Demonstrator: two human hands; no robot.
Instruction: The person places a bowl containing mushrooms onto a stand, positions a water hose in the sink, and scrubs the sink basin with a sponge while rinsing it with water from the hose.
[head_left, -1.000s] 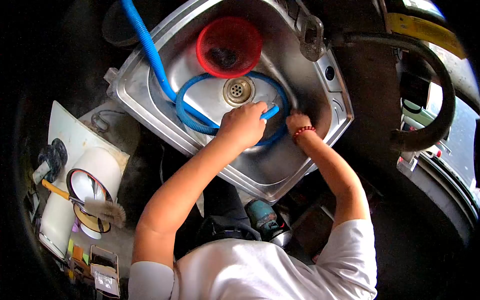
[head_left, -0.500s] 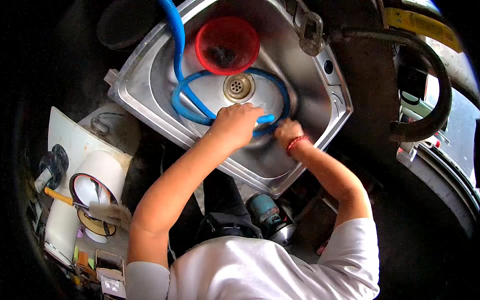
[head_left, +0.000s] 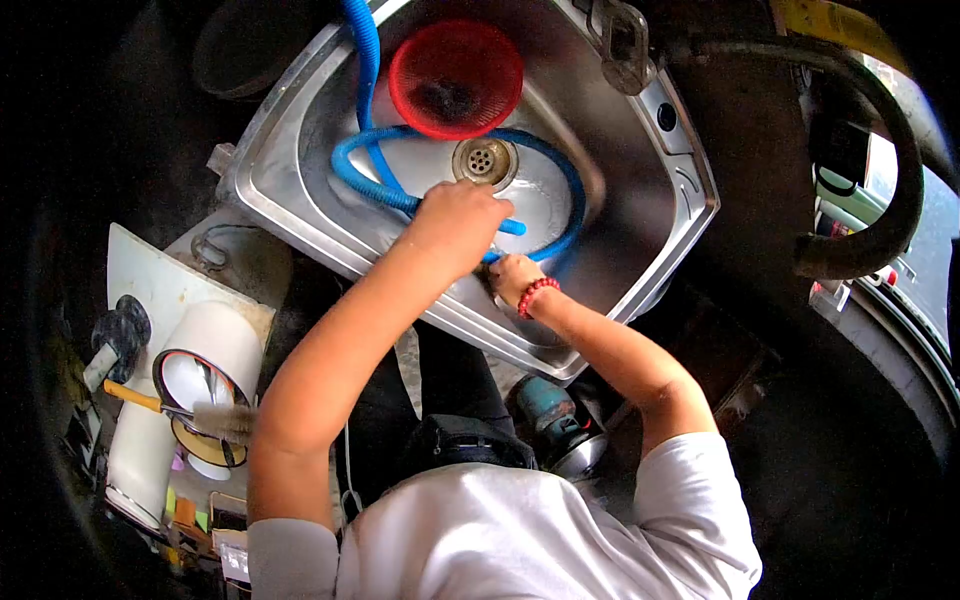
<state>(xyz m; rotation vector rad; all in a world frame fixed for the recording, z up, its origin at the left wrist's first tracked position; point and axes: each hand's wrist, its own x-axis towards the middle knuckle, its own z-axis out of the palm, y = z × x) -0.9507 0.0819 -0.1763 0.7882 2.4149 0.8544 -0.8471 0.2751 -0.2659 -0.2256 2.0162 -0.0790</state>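
My left hand [head_left: 462, 222] is closed around the blue corrugated hose [head_left: 570, 185], and a short end of the hose sticks out to its right. Lower and to the right, my right hand [head_left: 516, 279], with a red bead bracelet at the wrist, is closed on the same hose near the front wall of the basin. The hose forms a loop around the drain [head_left: 484, 162] inside the steel sink [head_left: 625, 190], then runs up over the back left rim. A red mesh basket [head_left: 456, 80] sits at the back of the basin, touching the loop.
Left of the sink are a white container [head_left: 215, 340], a brush [head_left: 222, 422] with a yellow handle and a white board [head_left: 150, 265]. A teal canister [head_left: 546, 403] stands below the front rim. A thick dark curved pipe [head_left: 905, 190] is at the right.
My right hand has moved left and down along the hose, closer to my left hand. My left hand has shifted slightly left, and the hose over the rim has swung right.
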